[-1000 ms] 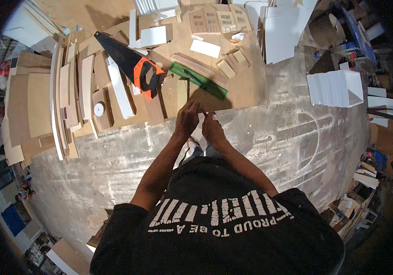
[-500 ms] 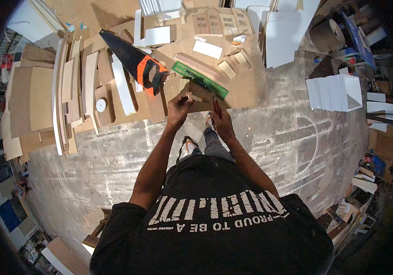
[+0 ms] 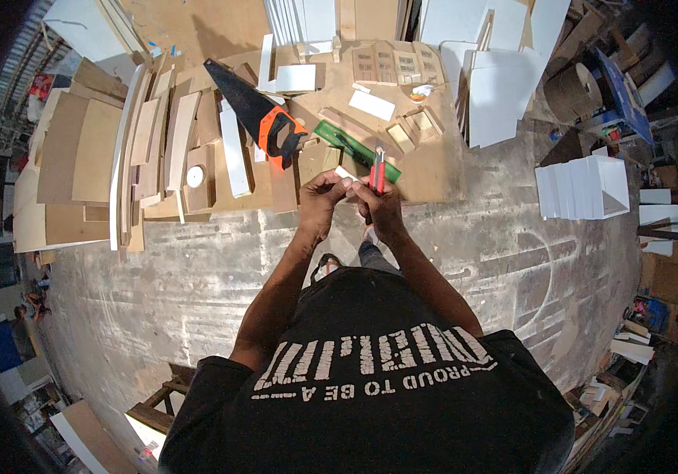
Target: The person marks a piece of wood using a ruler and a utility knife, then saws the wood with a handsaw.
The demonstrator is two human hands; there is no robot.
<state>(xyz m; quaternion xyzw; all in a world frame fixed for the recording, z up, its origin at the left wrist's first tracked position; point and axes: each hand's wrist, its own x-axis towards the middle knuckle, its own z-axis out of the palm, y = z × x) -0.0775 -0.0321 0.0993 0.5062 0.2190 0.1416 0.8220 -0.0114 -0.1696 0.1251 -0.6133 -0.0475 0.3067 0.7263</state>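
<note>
Between the fingertips of my left hand (image 3: 320, 202) is a small pale wooden piece (image 3: 344, 173). My right hand (image 3: 382, 212) meets it at the piece's other end. The right hand is also closed around a red-handled tool (image 3: 378, 172) that looks like a utility knife, its narrow tip pointing away from me. Just beyond my hands, a green straight-edged tool (image 3: 342, 142) lies slantwise on the brown worktable (image 3: 434, 186). A handsaw (image 3: 252, 103) with a black blade and orange handle rests to the left.
Boards and strips (image 3: 145, 130) are stacked along the table's left side, with a white roll (image 3: 195, 176) among them. Small wooden house-front panels (image 3: 397, 67) and wooden blocks (image 3: 414, 130) sit farther back. White sheets (image 3: 497, 95) lean at the right; white boxes (image 3: 584, 187) stand beyond the table.
Both hands have come nearer to me and closer together, now meeting at the small piece. The red-handled tool has turned to point away, and the view has shifted slightly.
</note>
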